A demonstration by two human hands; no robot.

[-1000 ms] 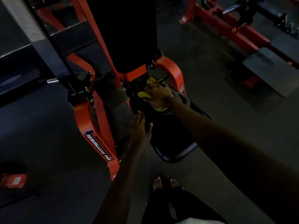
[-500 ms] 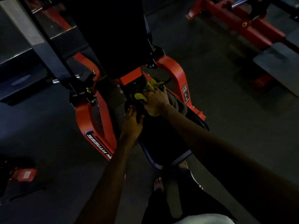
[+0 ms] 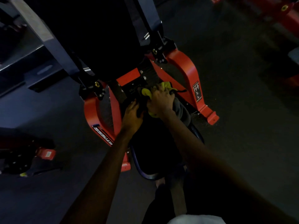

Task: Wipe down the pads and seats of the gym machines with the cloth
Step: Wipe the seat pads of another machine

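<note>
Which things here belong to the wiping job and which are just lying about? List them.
Job: yellow cloth, right hand gripping it, left hand on the seat, back pad.
Lying about: grey fabric, warning sticker, neighbouring machine.

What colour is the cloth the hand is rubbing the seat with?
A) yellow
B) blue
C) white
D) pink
A: the right hand grips a bright yellow cloth at the back of the black padded seat.

Soft yellow cloth (image 3: 163,86), smooth matt black seat (image 3: 155,143), glossy red-painted metal frame (image 3: 188,68).
</note>
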